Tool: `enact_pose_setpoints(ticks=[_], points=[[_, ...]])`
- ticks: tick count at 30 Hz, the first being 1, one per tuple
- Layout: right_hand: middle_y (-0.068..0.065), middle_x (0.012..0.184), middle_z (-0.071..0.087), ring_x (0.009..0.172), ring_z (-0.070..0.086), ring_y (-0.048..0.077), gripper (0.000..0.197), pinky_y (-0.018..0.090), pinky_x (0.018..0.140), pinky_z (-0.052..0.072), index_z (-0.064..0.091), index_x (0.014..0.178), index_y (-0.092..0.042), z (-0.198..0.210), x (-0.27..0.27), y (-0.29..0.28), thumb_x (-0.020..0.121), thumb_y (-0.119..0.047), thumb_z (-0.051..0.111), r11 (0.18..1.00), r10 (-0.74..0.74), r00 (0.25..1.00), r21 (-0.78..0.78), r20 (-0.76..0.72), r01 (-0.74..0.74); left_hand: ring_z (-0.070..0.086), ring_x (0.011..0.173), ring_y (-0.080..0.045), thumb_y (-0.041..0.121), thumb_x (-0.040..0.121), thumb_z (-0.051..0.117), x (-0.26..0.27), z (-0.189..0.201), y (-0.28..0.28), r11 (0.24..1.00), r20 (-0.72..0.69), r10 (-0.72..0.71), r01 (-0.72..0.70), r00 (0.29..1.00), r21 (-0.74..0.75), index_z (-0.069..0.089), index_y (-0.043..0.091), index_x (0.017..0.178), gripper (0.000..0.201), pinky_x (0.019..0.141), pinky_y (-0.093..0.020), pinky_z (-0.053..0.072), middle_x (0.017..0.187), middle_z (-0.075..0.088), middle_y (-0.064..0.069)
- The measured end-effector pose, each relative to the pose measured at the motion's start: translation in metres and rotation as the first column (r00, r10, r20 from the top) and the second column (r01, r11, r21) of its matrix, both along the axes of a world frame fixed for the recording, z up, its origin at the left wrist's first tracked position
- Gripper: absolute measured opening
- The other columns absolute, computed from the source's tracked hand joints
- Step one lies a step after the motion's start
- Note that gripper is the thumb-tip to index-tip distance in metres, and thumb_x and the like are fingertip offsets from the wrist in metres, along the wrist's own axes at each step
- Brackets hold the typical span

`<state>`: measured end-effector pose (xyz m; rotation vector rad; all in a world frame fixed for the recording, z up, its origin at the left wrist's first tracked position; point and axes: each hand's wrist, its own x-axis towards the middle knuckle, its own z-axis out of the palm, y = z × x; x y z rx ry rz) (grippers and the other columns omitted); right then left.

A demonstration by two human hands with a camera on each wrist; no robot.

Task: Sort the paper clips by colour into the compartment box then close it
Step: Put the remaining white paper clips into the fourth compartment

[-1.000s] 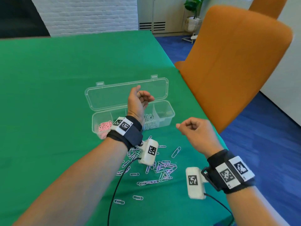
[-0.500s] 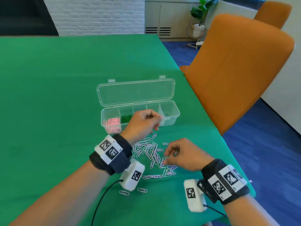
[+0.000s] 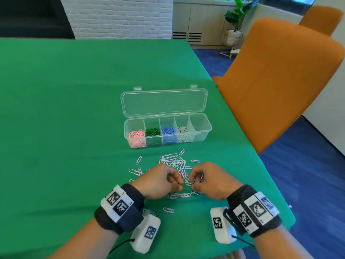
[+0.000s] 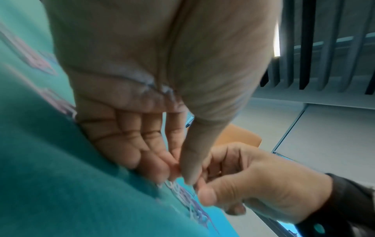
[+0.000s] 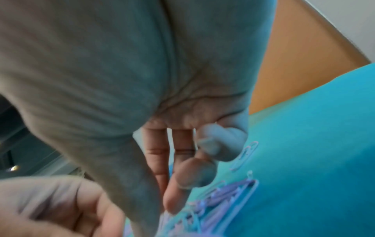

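The clear compartment box stands open on the green table, its lid folded back. From left to right its compartments hold pink, green, blue and white clips; the rightmost looks empty. A pile of pale purple and white paper clips lies in front of it. My left hand is down at the pile's near edge, thumb and fingertips pinched together on a clip. Facing it, my right hand pinches at clips with thumb and forefinger, the outer fingers curled.
Stray clips lie around the pile, one near my wrists. An orange chair stands close against the table's right edge. Bare green cloth stretches to the left and behind the box.
My left hand has come back from above the box down to the pile. The right hand has dropped from mid-air onto the clips. Both now meet at the pile's near side.
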<state>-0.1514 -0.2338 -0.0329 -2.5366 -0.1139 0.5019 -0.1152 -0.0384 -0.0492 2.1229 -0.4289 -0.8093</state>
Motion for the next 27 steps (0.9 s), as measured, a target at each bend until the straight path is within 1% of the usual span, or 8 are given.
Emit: enact_pose_setpoints(ticks=[4,7,11,14,18,21,23,27], points=[[-0.010,0.071,0.063,0.051,0.051,-0.008,0.016,0.009,0.055,0.036,0.067,0.082,-0.027,0.004,0.006,-0.019,0.083,-0.013,0.075,0.993,-0.073,0.996,0.096,0.047,0.068,0.055,0.056,0.000,0.018,0.083,0.077,-0.002,-0.007,-0.003,0.999,0.059,0.030,-0.032,0.998,0.033,0.073,0.020,0.087,0.005,0.064,-0.020,0.048,0.070,0.066,0.010],[-0.009,0.071,0.064,0.051,0.051,-0.009,0.012,0.008,0.055,0.036,0.071,0.082,-0.024,0.006,0.006,-0.027,0.082,-0.012,0.075,0.992,-0.094,0.994,0.087,0.054,0.089,0.052,0.053,0.004,0.019,0.083,0.076,-0.004,-0.009,-0.005,0.998,0.122,0.025,-0.032,0.992,0.059,0.073,0.023,0.085,0.005,0.060,-0.018,0.043,0.070,0.066,0.012],[-0.011,0.064,0.064,0.050,0.051,-0.007,0.011,0.008,0.055,0.040,0.072,0.073,-0.022,0.004,0.001,-0.027,0.080,-0.016,0.078,0.998,-0.065,0.998,0.026,0.002,0.064,0.057,0.057,0.000,0.021,0.083,0.075,-0.005,-0.007,-0.005,0.995,0.156,-0.008,-0.008,0.988,0.101,0.074,0.026,0.085,0.006,0.063,-0.019,0.045,0.073,0.070,0.010],[-0.011,0.058,0.063,0.051,0.052,-0.004,0.013,0.013,0.056,0.042,0.070,0.069,-0.022,0.006,-0.001,-0.022,0.079,-0.017,0.077,0.998,-0.063,0.998,0.004,-0.002,0.063,0.064,0.069,-0.003,0.023,0.083,0.070,-0.007,-0.001,-0.010,0.996,0.251,-0.009,-0.012,0.968,0.084,0.074,0.030,0.085,0.008,0.073,-0.027,0.055,0.075,0.071,0.014],[-0.009,0.063,0.063,0.059,0.057,0.005,0.007,0.024,0.063,0.051,0.070,0.073,-0.023,0.007,-0.003,-0.012,0.078,-0.023,0.075,0.999,-0.031,0.999,-0.040,0.013,0.031,0.062,0.083,-0.008,0.031,0.085,0.067,-0.008,0.015,-0.030,0.978,0.464,-0.107,0.009,0.879,0.208,0.073,0.032,0.090,0.008,0.078,-0.029,0.052,0.086,0.070,0.013],[-0.010,0.062,0.063,0.065,0.062,0.011,0.020,0.030,0.067,0.054,0.066,0.067,-0.021,0.002,-0.003,-0.010,0.077,-0.035,0.076,0.984,-0.108,0.993,-0.137,0.048,0.114,0.062,0.090,-0.017,0.043,0.081,0.074,-0.006,0.017,-0.041,0.927,0.474,-0.207,0.017,0.856,0.375,0.071,0.026,0.099,0.025,0.079,-0.031,0.050,0.094,0.070,0.008],[-0.008,0.062,0.064,0.066,0.063,0.013,0.027,0.030,0.067,0.055,0.064,0.064,-0.020,-0.003,-0.003,-0.008,0.074,-0.040,0.078,0.973,-0.157,0.986,-0.163,0.046,0.163,0.063,0.089,-0.020,0.048,0.077,0.076,-0.006,0.016,-0.044,0.899,0.461,-0.239,0.014,0.855,0.438,0.071,0.023,0.096,0.031,0.078,-0.032,0.050,0.094,0.070,0.006],[-0.010,0.062,0.064,0.067,0.064,0.013,0.019,0.031,0.069,0.056,0.064,0.063,-0.021,-0.008,-0.002,-0.002,0.075,-0.031,0.076,0.981,-0.155,0.988,-0.118,0.011,0.155,0.065,0.085,-0.022,0.042,0.080,0.076,-0.005,0.016,-0.046,0.881,0.472,-0.250,-0.003,0.845,0.473,0.073,0.020,0.087,0.023,0.074,-0.034,0.052,0.087,0.070,0.002]])
